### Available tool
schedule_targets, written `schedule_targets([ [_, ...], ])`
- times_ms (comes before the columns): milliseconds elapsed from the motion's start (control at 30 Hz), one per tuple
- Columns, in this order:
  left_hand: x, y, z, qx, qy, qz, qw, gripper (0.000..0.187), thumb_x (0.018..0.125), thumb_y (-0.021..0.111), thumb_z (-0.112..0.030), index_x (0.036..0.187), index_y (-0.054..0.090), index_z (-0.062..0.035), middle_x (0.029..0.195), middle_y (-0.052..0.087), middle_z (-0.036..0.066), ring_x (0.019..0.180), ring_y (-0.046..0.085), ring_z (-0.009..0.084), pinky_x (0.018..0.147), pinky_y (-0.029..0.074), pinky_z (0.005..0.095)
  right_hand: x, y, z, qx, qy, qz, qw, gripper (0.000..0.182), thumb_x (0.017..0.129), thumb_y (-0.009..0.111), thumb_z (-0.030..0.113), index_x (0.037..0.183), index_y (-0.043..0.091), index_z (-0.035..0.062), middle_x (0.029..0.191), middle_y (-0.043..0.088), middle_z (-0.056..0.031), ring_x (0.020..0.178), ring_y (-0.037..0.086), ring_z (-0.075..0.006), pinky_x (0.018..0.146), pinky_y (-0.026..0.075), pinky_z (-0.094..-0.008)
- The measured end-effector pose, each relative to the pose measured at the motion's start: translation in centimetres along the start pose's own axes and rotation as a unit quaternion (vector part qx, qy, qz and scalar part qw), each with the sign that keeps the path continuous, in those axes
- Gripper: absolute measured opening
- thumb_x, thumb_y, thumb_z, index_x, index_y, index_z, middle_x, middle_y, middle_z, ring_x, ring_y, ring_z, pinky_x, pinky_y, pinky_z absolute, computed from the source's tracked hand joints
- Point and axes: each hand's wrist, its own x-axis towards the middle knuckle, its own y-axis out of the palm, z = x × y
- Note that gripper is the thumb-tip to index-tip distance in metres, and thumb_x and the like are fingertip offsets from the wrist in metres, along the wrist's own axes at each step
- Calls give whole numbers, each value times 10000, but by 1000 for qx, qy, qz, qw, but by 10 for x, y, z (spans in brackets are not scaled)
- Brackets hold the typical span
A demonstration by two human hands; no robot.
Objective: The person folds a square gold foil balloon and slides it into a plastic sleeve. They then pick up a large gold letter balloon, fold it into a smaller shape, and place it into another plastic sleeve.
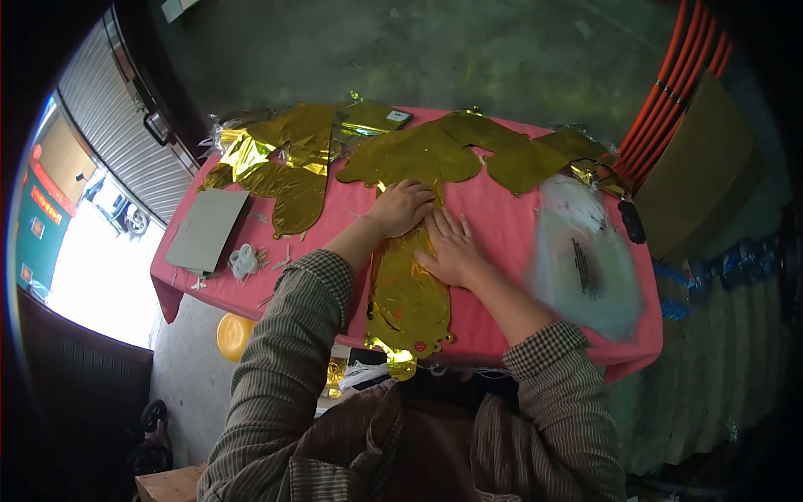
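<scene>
A flat gold foil balloon [410, 293] lies lengthwise on the pink-covered table [510, 276], its lower end reaching the near edge. My left hand [402, 207] rests palm down on its upper part, with the fingers pointing right. Just below and to the right, my right hand [454, 249] lies flat across the foil, fingers stretched out and thumb apart. The two hands almost meet at the fingertips. Beyond them spreads another gold foil piece [418, 152]; where it joins or overlaps the balloon is hidden by my left hand.
More gold foil [301, 180] lies at the back left. Grey cardboard [207, 232] and a small clear plastic bundle [244, 262] sit on the left. On the right are a clear plastic bag [585, 268] and a black object [631, 221]. Orange pipes [669, 92] stand beyond the table's right end.
</scene>
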Motion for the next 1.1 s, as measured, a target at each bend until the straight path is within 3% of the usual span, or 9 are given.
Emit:
schedule_targets([
  [333,17,-12,3,23,-20,64,997,325,872,521,-259,1115,594,-55,1140,586,97,1119,494,264,958,374,399,-1,2,-2,13,-14,-10,1000,798,867,426,494,1421,188,-29,1495,158,-203,1409,89,-296,1126,44,-483],
  [500,25,3,15,-15,-26,1,1000,346,870,512,-295,1149,582,-102,1111,594,69,1083,508,262,913,404,417,-1,4,-4,12,-17,-15,1000,792,871,422,499,1418,200,-28,1495,163,-200,1409,89,-295,1127,43,-479],
  [933,48,12,27,57,-59,43,996,358,850,540,-329,1149,595,-141,1129,556,54,1117,480,251,927,403,417,-4,-3,0,-2,-21,4,1000,777,890,397,508,1422,193,-20,1494,164,-198,1406,98,-291,1132,56,-455],
  [1100,48,18,33,85,-44,-3,995,323,858,538,-304,1127,604,-138,1113,549,59,1121,475,254,902,417,419,-5,-4,0,-24,-25,5,999,776,893,394,509,1419,196,-26,1494,164,-199,1403,107,-296,1131,66,-454],
])
